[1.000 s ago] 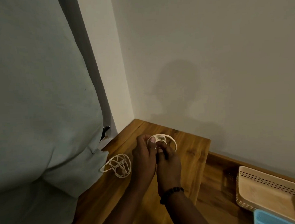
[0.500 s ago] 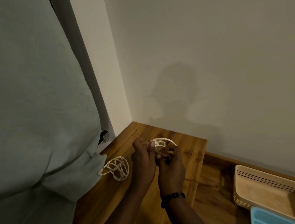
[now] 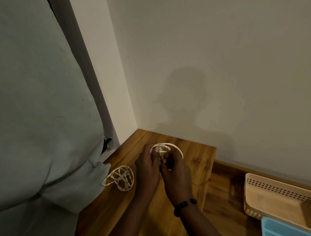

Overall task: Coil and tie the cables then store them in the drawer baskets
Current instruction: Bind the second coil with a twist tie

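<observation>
Both of my hands hold a coiled white cable [image 3: 170,147] above the wooden surface [image 3: 194,157] near the wall corner. My left hand [image 3: 147,169] pinches the coil with thumb on top. My right hand [image 3: 176,174], with a dark bead bracelet at the wrist, grips the coil from the right side; part of the coil is hidden behind the fingers. A second white cable [image 3: 120,177], loosely coiled, lies on the wood to the left of my hands.
A beige perforated basket [image 3: 279,189] sits low at the right in a wooden drawer [image 3: 224,195], with a blue basket [image 3: 287,228] in front of it. A pale green cloth bulk [image 3: 35,123] fills the left. Walls meet behind the surface.
My hands stay on the coil; the fingers have shifted slightly around it. The view has dipped and shifted a little. The loose cable on the wood has not moved.
</observation>
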